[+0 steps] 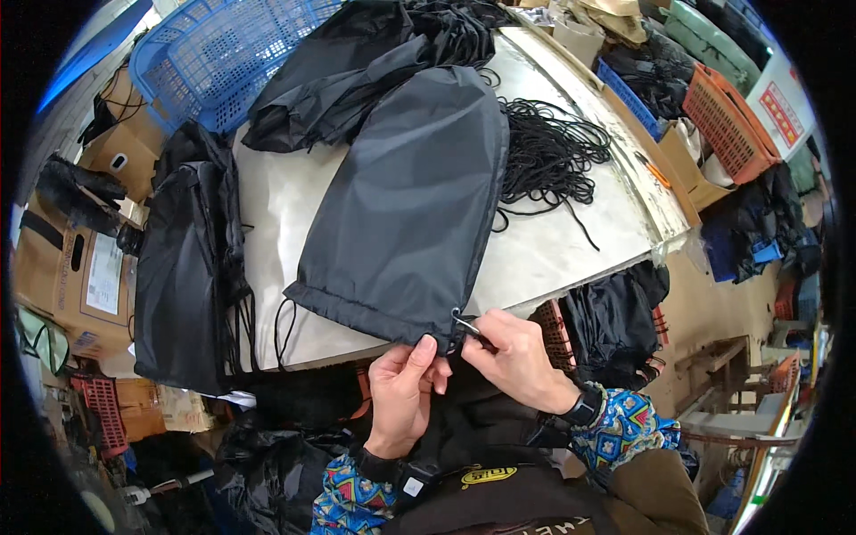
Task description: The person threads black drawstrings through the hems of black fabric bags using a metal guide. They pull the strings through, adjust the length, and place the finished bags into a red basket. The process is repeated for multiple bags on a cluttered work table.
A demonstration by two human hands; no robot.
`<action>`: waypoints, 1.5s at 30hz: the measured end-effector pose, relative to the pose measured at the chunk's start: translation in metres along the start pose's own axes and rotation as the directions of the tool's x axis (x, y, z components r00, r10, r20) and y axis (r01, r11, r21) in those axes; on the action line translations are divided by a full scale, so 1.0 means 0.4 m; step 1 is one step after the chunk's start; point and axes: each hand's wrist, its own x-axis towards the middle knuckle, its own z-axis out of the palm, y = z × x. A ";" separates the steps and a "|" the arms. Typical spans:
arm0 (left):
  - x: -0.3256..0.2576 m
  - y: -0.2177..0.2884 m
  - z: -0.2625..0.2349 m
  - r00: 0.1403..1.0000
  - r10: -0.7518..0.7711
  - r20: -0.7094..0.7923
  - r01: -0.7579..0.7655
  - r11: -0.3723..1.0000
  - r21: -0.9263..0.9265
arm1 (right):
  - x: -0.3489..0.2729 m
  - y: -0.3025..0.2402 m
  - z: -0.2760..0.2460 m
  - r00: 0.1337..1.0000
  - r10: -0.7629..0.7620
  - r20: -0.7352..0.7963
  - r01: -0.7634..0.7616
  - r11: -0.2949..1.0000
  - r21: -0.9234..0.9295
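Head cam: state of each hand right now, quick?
Left hand: closed, thumb and fingers pinching the hem of the black bag.
Right hand: closed, holding a thin metal tool at the bag's corner.

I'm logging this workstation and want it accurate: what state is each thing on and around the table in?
Left hand: pinching the bag's hem
Right hand: gripping a slim metal tool
Metal tool: at the hem's right corner
Black bag: spread flat, mouth not cinched
Black cords: loose, tangled heap
Left-hand bag stack: overhanging the table edge
Far bags: rumpled, piled
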 end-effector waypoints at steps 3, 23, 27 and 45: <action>0.009 0.006 -0.003 0.999 -0.027 -0.035 0.023 0.993 -0.118 | 0.008 -0.016 -0.010 0.993 0.014 0.114 -0.017 1.000 0.020; 0.027 -0.027 0.037 0.919 0.223 -0.326 -0.128 0.949 0.289 | -0.004 -0.038 0.010 0.963 -0.195 0.187 0.236 0.944 -0.232; 0.084 0.063 -0.058 0.835 0.414 -0.361 -0.391 0.910 0.139 | 0.009 -0.044 -0.103 0.915 -0.081 0.396 0.144 0.981 -0.131; 0.086 0.051 -0.043 0.939 0.327 -0.106 -0.264 0.883 0.388 | -0.028 -0.040 -0.148 0.883 0.165 0.440 -0.200 0.979 0.033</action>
